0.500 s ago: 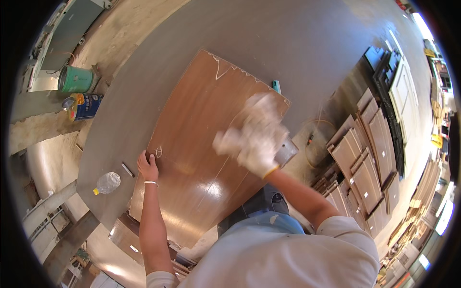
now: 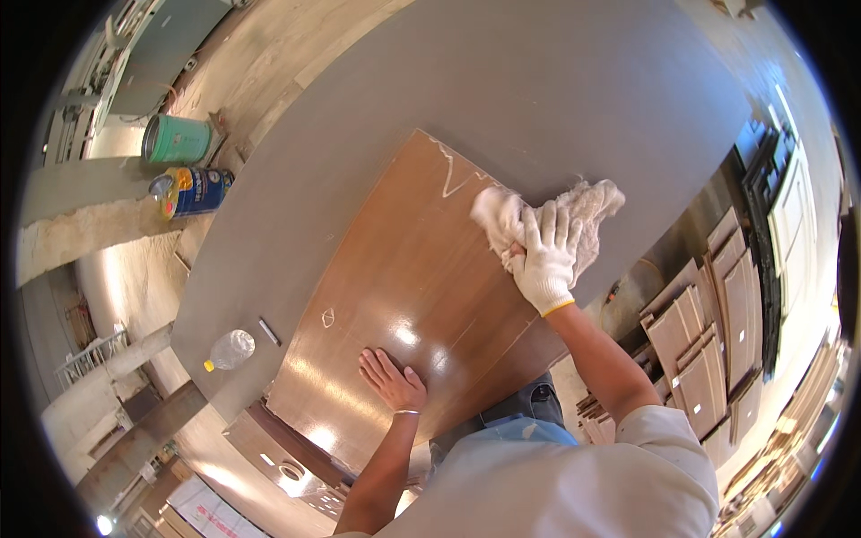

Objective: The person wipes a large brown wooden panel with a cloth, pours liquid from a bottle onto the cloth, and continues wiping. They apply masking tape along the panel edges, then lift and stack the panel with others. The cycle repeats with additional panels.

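A brown wood-grain panel with a glossy top lies on a large grey tabletop. My right hand, in a white knit glove with a yellow cuff, presses a crumpled whitish rag at the panel's far right edge. The glove's fingers spread over the cloth, and part of it hangs past the edge onto the grey surface. My bare left hand rests flat on the near part of the panel, fingers stretched, holding nothing. A pale zigzag chalk-like line runs at the panel's far corner.
A clear bottle with a yellow cap and a pen-like stick lie left of the panel. Beyond the table's left edge are a green bucket and a blue can. Stacked brown panels lean at the right.
My left hand has moved right, from the panel's left edge onto its surface. My right hand has brought the rag down to the far right edge; the turquoise object there no longer shows.
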Motion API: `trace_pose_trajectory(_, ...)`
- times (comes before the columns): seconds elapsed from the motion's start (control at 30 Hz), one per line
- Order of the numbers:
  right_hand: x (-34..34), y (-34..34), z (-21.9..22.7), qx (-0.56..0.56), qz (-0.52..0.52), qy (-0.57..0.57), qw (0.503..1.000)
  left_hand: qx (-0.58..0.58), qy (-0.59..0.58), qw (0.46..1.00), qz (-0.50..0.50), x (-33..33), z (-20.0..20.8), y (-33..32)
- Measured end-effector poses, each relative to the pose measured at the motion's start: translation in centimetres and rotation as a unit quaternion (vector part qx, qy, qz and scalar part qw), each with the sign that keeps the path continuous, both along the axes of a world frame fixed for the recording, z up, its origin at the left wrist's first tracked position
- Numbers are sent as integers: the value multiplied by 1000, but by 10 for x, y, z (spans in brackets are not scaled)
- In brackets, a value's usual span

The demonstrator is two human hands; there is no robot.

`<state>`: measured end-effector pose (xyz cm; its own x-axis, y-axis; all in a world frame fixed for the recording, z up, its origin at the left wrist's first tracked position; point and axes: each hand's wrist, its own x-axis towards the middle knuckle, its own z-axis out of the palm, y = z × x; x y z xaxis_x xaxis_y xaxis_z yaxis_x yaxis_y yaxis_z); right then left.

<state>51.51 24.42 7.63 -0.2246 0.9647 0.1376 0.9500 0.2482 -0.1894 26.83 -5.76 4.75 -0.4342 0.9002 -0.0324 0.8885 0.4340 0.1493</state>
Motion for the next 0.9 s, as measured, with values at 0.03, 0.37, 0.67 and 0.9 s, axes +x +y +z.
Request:
trace_pose_trajectory(0.03, -6, 6, -5, -12, -2, 9, 1000, 11, 0, 1000, -7, -1, -1, -1)
trace_pose_trajectory(0.37, 9, 82, -4, 88, -79, 141, 983, 5, -4, 1000, -2, -2, -2, -2)
trace_pose_trajectory(0.67, 37, 80, 150, 168, -23, 162, 972, 3, 2, 1000, -8, -2, -2, -3)
trace_pose_trajectory(0.9, -42, -56, 85, -170, 162, 296, 926, 2, 7, 1000, -7, -2, -2, -2)
